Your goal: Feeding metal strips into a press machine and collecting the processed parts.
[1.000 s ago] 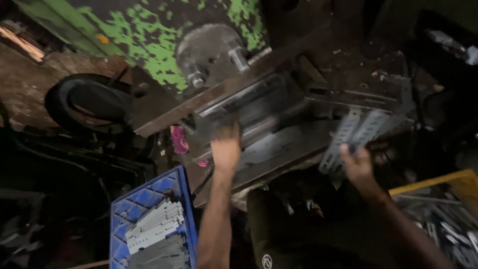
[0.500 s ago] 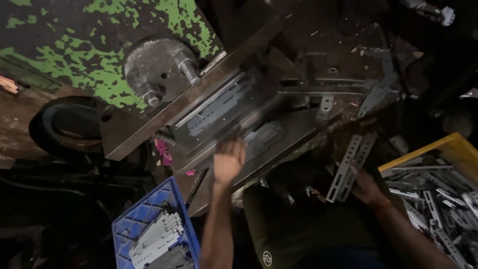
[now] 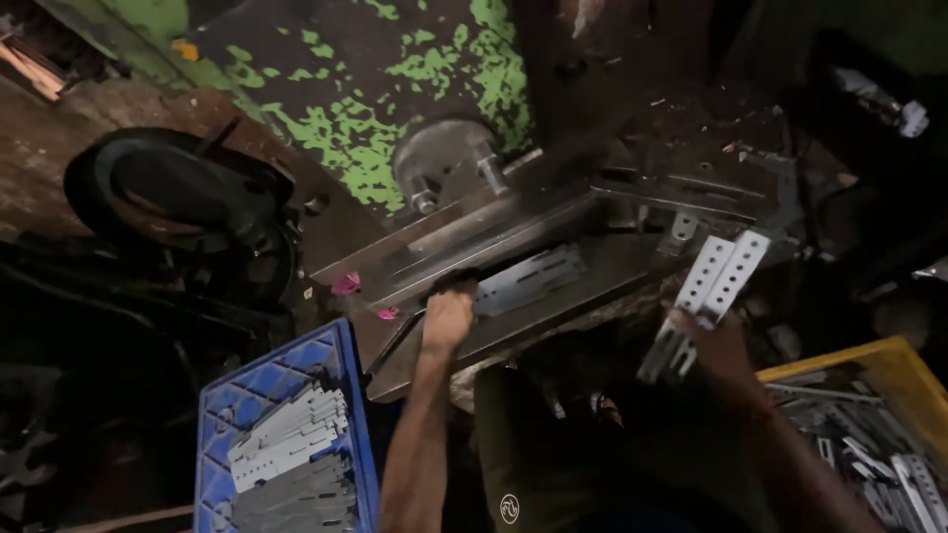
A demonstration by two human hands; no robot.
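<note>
Though dim light blurs the press bed (image 3: 553, 296), we see our left hand (image 3: 449, 316) pressing a punched strip (image 3: 528, 279) there, right hand (image 3: 716, 345) gripping more strips (image 3: 706, 296) beside it.

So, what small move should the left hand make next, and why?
Probably it should slide the perforated strip a little further along the press bed. The left hand has its fingertips on the strip's near end, and the strip lies flat but slanted on the bed. The right hand holds spare strips ready beside it.
</note>
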